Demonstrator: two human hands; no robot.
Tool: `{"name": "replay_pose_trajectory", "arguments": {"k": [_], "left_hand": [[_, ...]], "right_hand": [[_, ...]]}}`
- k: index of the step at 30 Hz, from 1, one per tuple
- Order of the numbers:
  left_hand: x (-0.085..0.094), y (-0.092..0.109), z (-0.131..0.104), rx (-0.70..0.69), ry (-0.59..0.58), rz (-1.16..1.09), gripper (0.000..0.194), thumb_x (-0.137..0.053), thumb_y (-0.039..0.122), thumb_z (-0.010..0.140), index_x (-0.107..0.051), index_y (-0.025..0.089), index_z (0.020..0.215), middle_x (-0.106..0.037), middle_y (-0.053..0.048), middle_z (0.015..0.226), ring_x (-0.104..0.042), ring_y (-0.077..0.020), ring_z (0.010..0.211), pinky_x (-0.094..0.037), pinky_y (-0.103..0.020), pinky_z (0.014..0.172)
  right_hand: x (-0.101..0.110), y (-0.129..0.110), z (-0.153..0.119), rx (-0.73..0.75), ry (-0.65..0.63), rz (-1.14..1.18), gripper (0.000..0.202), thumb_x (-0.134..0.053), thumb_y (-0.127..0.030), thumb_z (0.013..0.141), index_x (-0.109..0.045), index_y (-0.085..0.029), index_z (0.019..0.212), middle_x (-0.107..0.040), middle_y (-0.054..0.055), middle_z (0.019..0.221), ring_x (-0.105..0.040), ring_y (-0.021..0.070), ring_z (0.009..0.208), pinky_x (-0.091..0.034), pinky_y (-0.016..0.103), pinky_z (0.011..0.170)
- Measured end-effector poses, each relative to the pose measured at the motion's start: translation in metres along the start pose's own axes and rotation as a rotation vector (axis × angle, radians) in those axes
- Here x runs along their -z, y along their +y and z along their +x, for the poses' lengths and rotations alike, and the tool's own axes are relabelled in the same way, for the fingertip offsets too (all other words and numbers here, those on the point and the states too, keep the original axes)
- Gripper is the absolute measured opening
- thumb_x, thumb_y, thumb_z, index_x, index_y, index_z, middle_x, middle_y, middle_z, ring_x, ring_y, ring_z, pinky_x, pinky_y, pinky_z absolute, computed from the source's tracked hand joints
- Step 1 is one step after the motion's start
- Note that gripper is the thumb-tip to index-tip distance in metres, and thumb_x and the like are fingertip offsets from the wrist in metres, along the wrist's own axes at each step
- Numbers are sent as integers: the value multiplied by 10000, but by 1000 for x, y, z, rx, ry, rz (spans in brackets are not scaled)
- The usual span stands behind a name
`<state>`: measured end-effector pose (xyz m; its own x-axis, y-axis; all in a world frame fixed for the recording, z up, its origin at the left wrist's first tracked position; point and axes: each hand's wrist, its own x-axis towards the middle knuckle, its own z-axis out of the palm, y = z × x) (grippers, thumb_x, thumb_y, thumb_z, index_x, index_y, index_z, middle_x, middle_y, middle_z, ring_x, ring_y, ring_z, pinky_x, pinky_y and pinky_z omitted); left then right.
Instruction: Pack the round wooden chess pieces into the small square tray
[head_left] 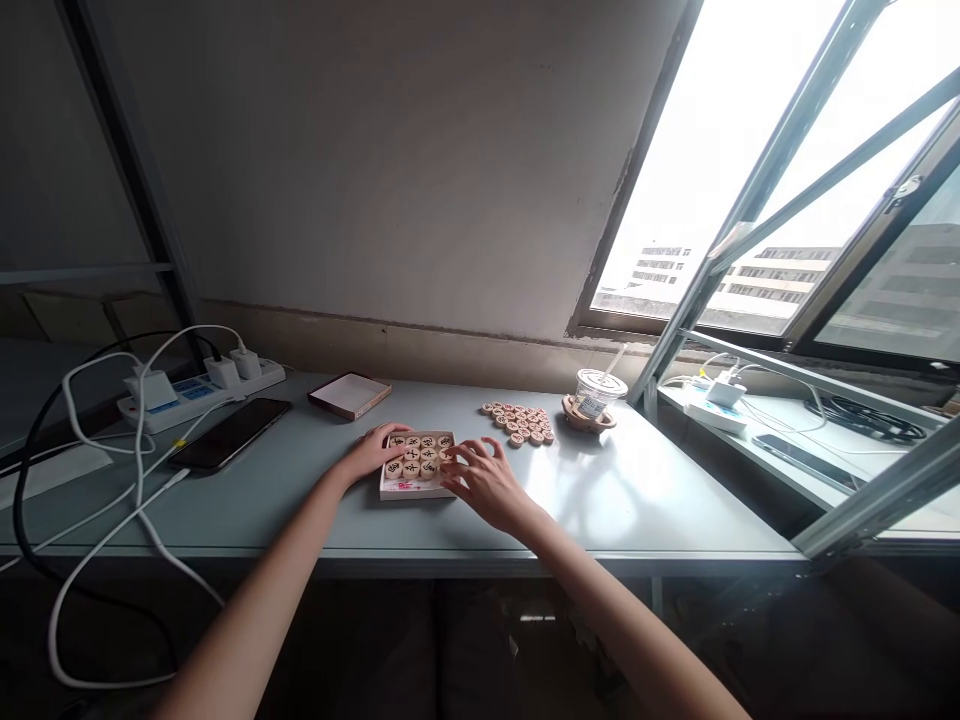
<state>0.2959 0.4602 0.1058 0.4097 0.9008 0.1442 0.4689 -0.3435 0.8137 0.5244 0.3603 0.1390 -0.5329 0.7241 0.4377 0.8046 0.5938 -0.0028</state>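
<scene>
Round wooden xiangqi pieces [412, 468] with dark characters lie in rows inside a shallow white box [417, 493] near the table's front edge. A strip with a red print shows in the box's near part. My left hand [368, 450] is closed on the box's left side, its fingers over the rim. Over the right side is my right hand [486, 482], its fingers bent, with the tips at a piece in the right-hand column. That hand hides part of this column and the box's right wall.
Red-marked pieces [525, 422] lie grouped right of the box. Behind them stands a lidded plastic cup [592, 400] with a straw, in a brown holder [589, 420]. The box lid [350, 395] lies back left. A phone [232, 435], power strip [202, 388] and loose cables occupy the left.
</scene>
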Motion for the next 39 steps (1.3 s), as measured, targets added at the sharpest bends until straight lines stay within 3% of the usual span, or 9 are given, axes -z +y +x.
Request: {"name": "replay_pose_trajectory", "arguments": {"k": [4, 8, 13, 17, 22, 25, 29, 34, 39], "left_hand": [[0, 2, -1, -14, 0, 9, 454, -551, 466, 707, -558, 211, 1082, -561, -83, 1174, -501, -277, 1107, -441, -368, 888], [-1, -2, 2, 18, -17, -14, 477, -542, 495, 713, -545, 208, 1094, -550, -87, 1192, -507, -279, 1104, -456, -369, 866], [-1, -6, 5, 37, 27, -9, 503, -532, 534, 710, -534, 216, 1100, -545, -90, 1201, -511, -275, 1101, -460, -357, 859], [-2, -6, 5, 16, 45, 32, 483, -535, 541, 701, -552, 210, 1052, -569, -93, 1153, -527, -280, 1074, -466, -352, 840], [-3, -6, 6, 20, 75, 79, 494, -532, 551, 690, -567, 200, 1034, -566, -92, 1145, -525, -284, 1063, -459, -352, 841], [-3, -7, 7, -6, 106, 100, 467, -506, 544, 707, -583, 190, 1002, -574, -97, 1107, -528, -277, 1044, -445, -355, 854], [-3, -11, 9, -87, 218, 137, 407, -428, 519, 751, -622, 178, 859, -596, -100, 991, -553, -261, 960, -450, -351, 812], [-4, -17, 11, -97, 267, 125, 352, -493, 490, 717, -642, 181, 796, -630, -82, 893, -575, -230, 862, -465, -329, 757], [-2, -23, 26, -70, 285, 124, 360, -546, 474, 655, -684, 163, 771, -656, -85, 861, -591, -221, 792, -468, -308, 678]], "right_hand": [[3, 14, 1, -80, 21, 14, 308, -411, -403, 900, -534, -265, 1146, -579, 54, 1130, -451, 214, 1091, -214, 463, 1011], [-5, 52, 9, -251, 39, -82, 464, -399, -433, 892, -386, -220, 1305, -507, 106, 1244, -391, 239, 1189, -181, 497, 1032], [-27, 89, 3, -444, -83, -185, 488, -414, -380, 882, -378, -156, 1314, -407, 157, 1342, -266, 304, 1286, -108, 595, 1028], [-23, 75, -15, -320, -61, -182, 319, -382, -286, 893, -512, -153, 1151, -497, 139, 1250, -367, 283, 1213, -72, 599, 1037], [-8, 56, -20, -272, 9, -182, 282, -478, -265, 846, -512, -184, 1114, -557, 103, 1143, -430, 258, 1132, -122, 551, 1047], [-10, 62, -14, -291, 12, -204, 328, -481, -246, 840, -487, -163, 1157, -477, 135, 1264, -363, 267, 1211, -81, 556, 1050], [-15, 75, -10, -361, -54, -175, 215, -439, -242, 867, -544, -153, 1033, -602, 119, 1031, -472, 247, 1092, -141, 522, 1036], [-11, 78, -11, -321, 11, -154, 117, -484, -247, 863, -574, -177, 891, -623, 80, 908, -506, 229, 986, -261, 447, 964], [-8, 84, -8, -330, 26, 66, 218, -565, -350, 821, -596, -228, 998, -650, 37, 899, -544, 201, 909, -307, 405, 901]]}}
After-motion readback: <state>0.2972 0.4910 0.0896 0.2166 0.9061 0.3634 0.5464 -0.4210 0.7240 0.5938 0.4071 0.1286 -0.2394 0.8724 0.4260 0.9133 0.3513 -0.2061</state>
